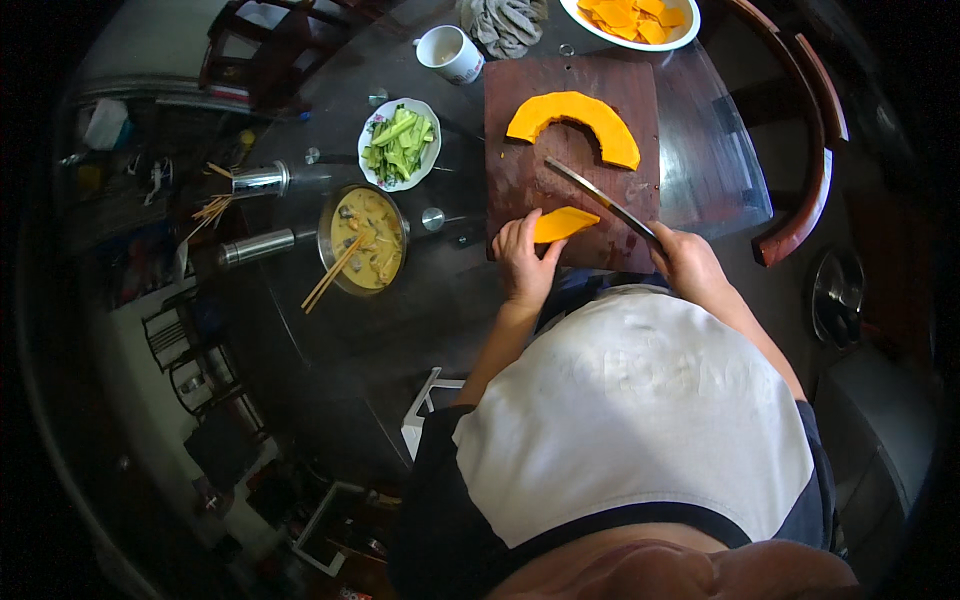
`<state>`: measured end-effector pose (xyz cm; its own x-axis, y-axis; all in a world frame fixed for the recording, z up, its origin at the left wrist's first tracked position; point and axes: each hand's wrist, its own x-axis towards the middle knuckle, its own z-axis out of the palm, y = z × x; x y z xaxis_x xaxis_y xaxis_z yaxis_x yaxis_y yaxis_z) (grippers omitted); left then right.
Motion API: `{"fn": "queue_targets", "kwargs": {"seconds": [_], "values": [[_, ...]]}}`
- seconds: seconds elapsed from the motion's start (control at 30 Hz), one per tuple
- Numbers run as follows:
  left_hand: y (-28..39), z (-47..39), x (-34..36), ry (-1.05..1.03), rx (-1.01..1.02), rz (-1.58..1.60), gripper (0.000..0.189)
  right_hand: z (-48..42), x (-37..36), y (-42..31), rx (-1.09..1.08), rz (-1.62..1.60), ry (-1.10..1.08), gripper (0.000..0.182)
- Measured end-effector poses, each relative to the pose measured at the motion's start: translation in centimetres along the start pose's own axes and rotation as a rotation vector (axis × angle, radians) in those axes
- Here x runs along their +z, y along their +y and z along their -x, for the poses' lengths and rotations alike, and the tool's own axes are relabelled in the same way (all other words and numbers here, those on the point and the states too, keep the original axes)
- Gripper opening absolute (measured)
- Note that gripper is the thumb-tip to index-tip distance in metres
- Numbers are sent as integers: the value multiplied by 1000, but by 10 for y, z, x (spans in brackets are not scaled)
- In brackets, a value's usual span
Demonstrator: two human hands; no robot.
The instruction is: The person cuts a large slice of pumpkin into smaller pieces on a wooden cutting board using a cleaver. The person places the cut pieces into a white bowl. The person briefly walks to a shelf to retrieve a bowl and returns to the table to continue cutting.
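Note:
My left hand (pixel 523 255) holds a short orange pumpkin piece (pixel 564 225) against the near part of a wooden cutting board (pixel 574 187). In my right hand (pixel 688 259) is the handle of a kitchen knife (pixel 600 196). Its blade slants up and left over the board, apart from the held piece, with the tip near the board's middle. Beyond the tip lies a large curved pumpkin slice (pixel 577 120), its hollow side facing me. Fingers hide the left end of the small piece.
At the top right stands a white bowl (pixel 694 34) of sliced pumpkin. Left of the board are a mug (pixel 450 54), a grey cloth (pixel 506 26), a plate (pixel 365 135) of cut green vegetable and a metal bowl (pixel 406 232) of yellowish soup with chopsticks (pixel 334 271). A wooden chair (pixel 802 202) curves along the right.

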<state>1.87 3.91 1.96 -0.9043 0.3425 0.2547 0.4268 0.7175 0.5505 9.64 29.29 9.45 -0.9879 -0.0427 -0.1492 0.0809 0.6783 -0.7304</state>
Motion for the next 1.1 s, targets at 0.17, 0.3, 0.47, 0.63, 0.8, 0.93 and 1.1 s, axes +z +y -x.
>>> {"fn": "queue_targets", "kwargs": {"seconds": [0.17,0.3,0.47,0.63,0.8,0.93,1.1], "values": [[15,-3,13,63,297,72,36,-8,0,-21,-19,281,-184,26],[4,-7,26,109,364,46,21,-9,-12,-39,40,398,-308,30],[-8,-3,34,127,403,8,21,-11,-28,-53,117,405,-394,36],[-13,-3,37,123,411,27,22,-15,-31,-59,162,406,-497,38],[-18,-2,41,144,422,46,20,-26,-26,-60,193,402,-555,38],[-21,0,45,163,430,47,21,-32,-23,-60,192,404,-571,37],[-24,1,50,189,428,50,21,-36,-26,-71,235,375,-600,36]]}}
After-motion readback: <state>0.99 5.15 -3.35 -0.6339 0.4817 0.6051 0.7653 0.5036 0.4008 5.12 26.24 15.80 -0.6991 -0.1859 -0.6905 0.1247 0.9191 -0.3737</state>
